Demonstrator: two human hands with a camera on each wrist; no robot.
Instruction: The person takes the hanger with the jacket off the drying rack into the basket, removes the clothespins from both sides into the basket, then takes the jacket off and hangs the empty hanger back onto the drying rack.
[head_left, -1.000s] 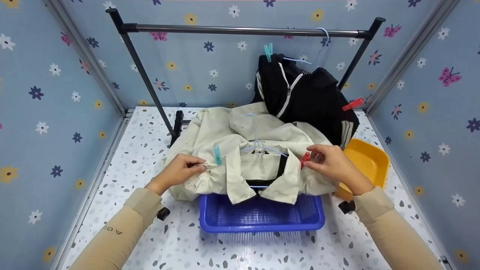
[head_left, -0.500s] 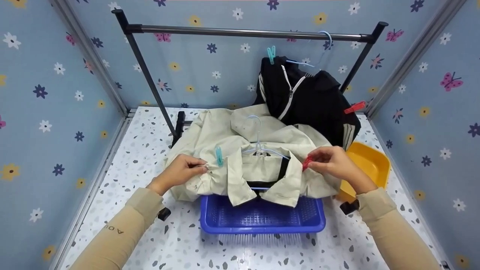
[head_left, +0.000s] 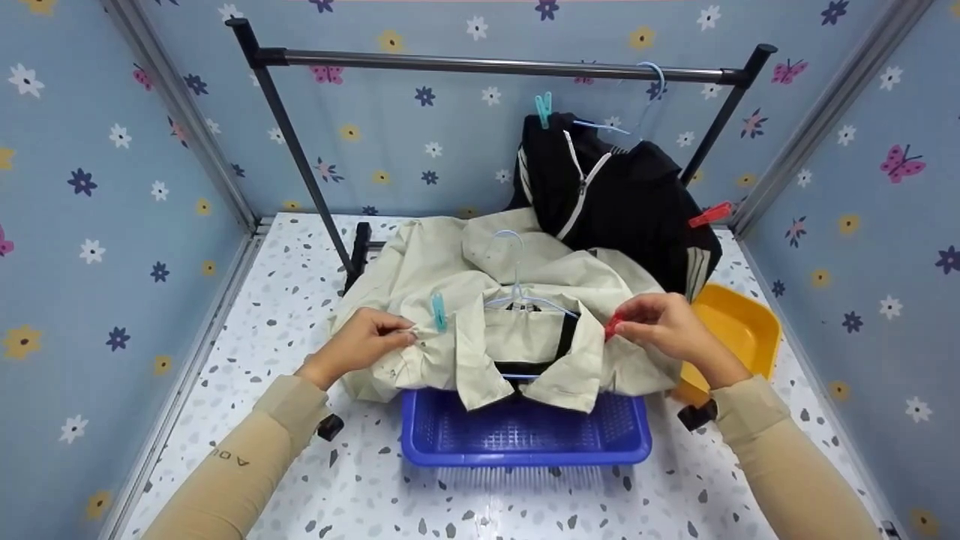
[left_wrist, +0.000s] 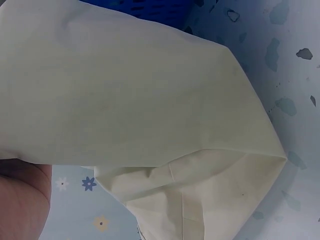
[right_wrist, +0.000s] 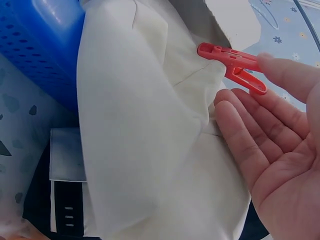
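Observation:
A pale beige collared jacket lies over the blue basket, with a light-blue hanger in its neck. My left hand pinches the jacket's cloth at the left shoulder, beside a teal clothespin clipped there. In the left wrist view, a fold of the jacket hides most of that hand's fingers. On the other shoulder a red clothespin grips the fabric. My right hand holds that clothespin's handles between thumb and fingers; its other fingers lie loosely curved below, as the right wrist view shows.
Behind stands a black garment rack. A black zip jacket hangs from its right end, with one teal and one red clothespin on it. A blue basket sits in front, a yellow tray to the right. Patterned walls enclose the sides.
My right hand has closed in on the red clothespin, with thumb and fingers coming onto its handles. My left hand keeps its pinch on the cloth. The head view shifts slightly.

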